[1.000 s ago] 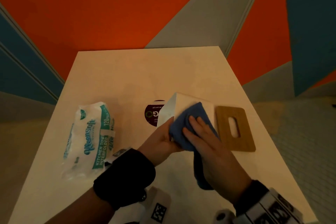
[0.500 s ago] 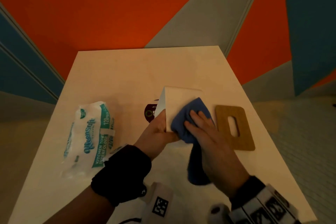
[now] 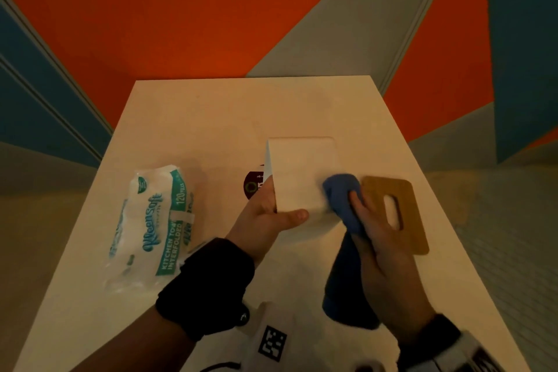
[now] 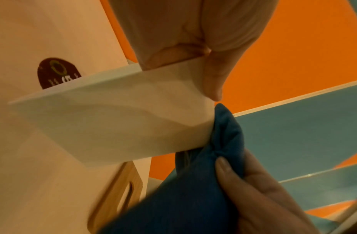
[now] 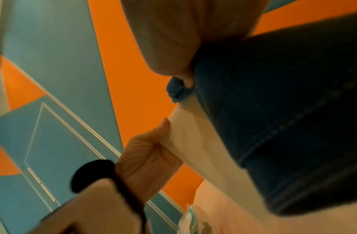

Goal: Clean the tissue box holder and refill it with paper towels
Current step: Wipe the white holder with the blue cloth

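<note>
The white tissue box holder (image 3: 302,174) is lifted and tilted above the table, a broad blank face turned up. My left hand (image 3: 268,214) grips its near left corner, thumb lying across the near edge. My right hand (image 3: 377,229) holds a blue cloth (image 3: 341,193) bunched against the holder's right side; the rest of the cloth hangs down toward me. In the left wrist view the holder (image 4: 113,120) shows with the cloth (image 4: 225,134) at its corner. The wooden lid (image 3: 395,214) with a slot lies flat to the right. The paper towel pack (image 3: 154,226) lies at the left.
A dark round sticker (image 3: 252,187) sits on the white table (image 3: 211,118) just behind my left hand. The table's right edge runs close past the wooden lid. Orange, blue and grey wall panels stand behind the table.
The holder has been turned so a broad face points up. My right hand slid the cloth from the middle of that face to its right edge. My left thumb now lies over the near edge.
</note>
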`<state>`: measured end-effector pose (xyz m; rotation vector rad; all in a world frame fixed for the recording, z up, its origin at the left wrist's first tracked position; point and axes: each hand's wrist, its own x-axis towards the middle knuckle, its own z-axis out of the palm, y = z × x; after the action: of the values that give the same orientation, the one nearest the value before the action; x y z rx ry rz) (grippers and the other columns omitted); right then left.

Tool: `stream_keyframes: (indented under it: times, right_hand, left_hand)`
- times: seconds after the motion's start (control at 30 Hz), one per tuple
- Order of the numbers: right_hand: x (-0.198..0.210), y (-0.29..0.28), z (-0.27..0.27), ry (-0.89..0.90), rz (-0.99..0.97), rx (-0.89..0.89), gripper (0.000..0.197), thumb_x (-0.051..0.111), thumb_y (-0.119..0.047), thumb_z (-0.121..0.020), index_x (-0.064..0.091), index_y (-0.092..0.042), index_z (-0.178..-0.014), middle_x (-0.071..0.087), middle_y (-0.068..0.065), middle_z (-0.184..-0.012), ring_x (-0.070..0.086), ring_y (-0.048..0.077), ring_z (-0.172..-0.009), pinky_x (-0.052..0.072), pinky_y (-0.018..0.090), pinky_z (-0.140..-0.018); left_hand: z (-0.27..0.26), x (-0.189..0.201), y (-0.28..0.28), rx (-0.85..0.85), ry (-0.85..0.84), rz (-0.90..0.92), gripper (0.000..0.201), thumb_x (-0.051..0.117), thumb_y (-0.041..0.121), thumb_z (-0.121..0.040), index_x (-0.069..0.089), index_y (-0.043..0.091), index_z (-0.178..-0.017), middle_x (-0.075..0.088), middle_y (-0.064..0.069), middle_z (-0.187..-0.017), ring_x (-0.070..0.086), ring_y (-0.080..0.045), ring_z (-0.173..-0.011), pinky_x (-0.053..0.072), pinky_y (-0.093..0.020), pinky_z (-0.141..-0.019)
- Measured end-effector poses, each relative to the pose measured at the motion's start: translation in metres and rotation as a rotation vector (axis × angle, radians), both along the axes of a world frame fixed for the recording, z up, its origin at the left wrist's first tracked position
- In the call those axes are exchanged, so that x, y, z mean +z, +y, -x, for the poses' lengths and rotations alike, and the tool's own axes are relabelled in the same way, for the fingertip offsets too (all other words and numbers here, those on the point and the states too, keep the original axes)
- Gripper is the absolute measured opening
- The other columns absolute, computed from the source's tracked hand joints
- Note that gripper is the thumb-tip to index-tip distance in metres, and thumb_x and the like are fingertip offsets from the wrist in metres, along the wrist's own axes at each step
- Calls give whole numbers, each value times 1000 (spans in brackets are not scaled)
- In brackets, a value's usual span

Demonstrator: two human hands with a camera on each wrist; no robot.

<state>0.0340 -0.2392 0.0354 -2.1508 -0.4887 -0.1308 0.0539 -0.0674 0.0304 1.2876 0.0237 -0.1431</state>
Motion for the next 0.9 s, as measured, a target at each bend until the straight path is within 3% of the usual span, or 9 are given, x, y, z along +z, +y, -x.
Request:
stream_keyframes:
  times: [0.07, 0.27, 0.37, 0.47, 0.57, 0.63, 0.67, 0.8, 0.9]
  right_hand:
    - [8, -3, -18, 70, -26, 22, 53, 43, 3, -93, 29, -35, -126, 22, -19, -136, 21, -10, -124, 12, -12, -94]
    - [29, -2, -57, 241, -157, 50, 45, 45, 7, -91, 45, -8, -133, 45, -4, -134, 43, 4, -121, 33, 1, -95]
    - [14, -1, -34, 107, -89, 33, 50, 45, 5, -92, 37, -25, -132, 34, -4, -142, 31, -3, -127, 23, -6, -98]
    - [-6, 2, -13, -139, 133, 5, 52, 39, 1, -90, 27, -11, -139, 17, 7, -147, 3, -15, -133, 2, -9, -99]
    - [-20, 10, -13, -257, 304, -59, 53, 38, -4, -88, 25, -9, -139, 16, 10, -153, 8, 15, -139, 8, 24, -116]
    - [-23, 14, -17, -305, 365, -70, 56, 43, -1, -85, 26, -10, -138, 18, 7, -147, 11, 26, -137, 12, 48, -109]
    - [-23, 14, -19, -312, 360, -48, 53, 38, -3, -87, 26, -11, -138, 19, 7, -147, 9, 24, -138, 12, 50, -109]
    - [-19, 1, -21, -181, 207, -53, 53, 23, -9, -85, 23, -15, -138, 19, 8, -150, 11, 18, -138, -7, 10, -112]
    - [-25, 10, -15, -212, 228, -89, 57, 38, 1, -86, 22, -15, -139, 14, 0, -154, -1, 11, -141, -10, 12, -112]
  left_hand:
    - [-2, -3, -4, 3, 7, 19, 48, 60, 6, -64, 55, 31, -104, 69, 6, -102, 61, -20, -105, 51, -36, -89]
    - [-12, 2, 2, 9, -11, 45, 44, 58, 4, -64, 59, 29, -101, 72, 11, -95, 64, -13, -98, 53, -27, -85]
    - [-14, 5, 5, -13, -5, 98, 40, 55, 3, -65, 62, 25, -98, 75, 9, -89, 67, -10, -90, 56, -23, -77]
    - [-14, 1, 1, -34, 48, 154, 39, 55, 3, -68, 64, 24, -101, 74, 6, -93, 66, -16, -95, 54, -29, -85]
    - [-11, -3, -6, -39, 98, 201, 38, 56, 6, -71, 65, 26, -102, 72, 2, -103, 63, -23, -106, 50, -36, -93]
    - [-10, -2, -8, -39, 104, 236, 37, 56, 9, -72, 65, 27, -104, 71, 1, -107, 62, -24, -108, 52, -34, -92]
    - [-9, -2, -8, -47, 101, 248, 36, 55, 10, -73, 64, 26, -105, 71, 2, -107, 63, -23, -106, 54, -32, -89]
    - [-8, 4, -6, -75, 82, 218, 37, 53, 8, -73, 62, 25, -105, 73, 6, -101, 65, -16, -102, 53, -30, -90]
    - [-6, 5, -8, -61, 71, 198, 39, 57, 5, -72, 61, 25, -105, 73, 8, -100, 65, -14, -102, 53, -27, -89]
